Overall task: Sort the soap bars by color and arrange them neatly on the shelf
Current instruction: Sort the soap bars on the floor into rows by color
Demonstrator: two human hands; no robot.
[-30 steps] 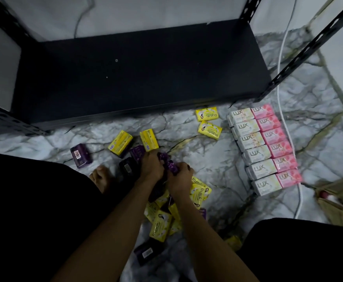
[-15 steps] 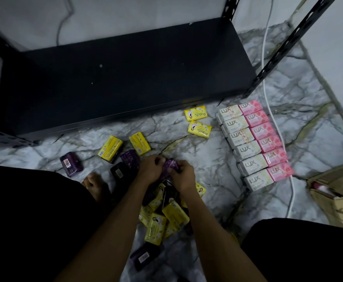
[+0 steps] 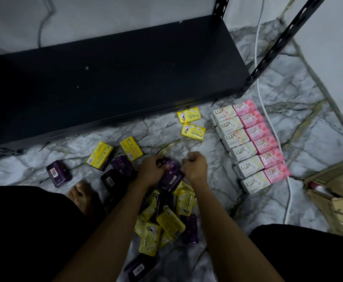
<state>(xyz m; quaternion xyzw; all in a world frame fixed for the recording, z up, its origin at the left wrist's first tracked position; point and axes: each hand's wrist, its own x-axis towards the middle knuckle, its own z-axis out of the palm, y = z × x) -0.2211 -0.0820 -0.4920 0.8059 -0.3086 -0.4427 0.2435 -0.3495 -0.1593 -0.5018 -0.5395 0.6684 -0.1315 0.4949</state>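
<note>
My left hand (image 3: 153,170) curls around a dark purple wrapped soap bar (image 3: 171,176) atop the mixed yellow-and-purple pile (image 3: 166,216) on the marble floor; the bar's long axis slants toward my right hand (image 3: 195,167), fisted and empty just beside it. The black metal shelf (image 3: 113,78) lies beyond the pile.

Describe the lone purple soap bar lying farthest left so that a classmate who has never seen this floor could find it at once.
Start at the dark shelf board and drop to the marble floor below its front edge. Left of the two tilted yellow bars lies the purple bar, alone, barcode sticker up, just above a bare foot.
</note>
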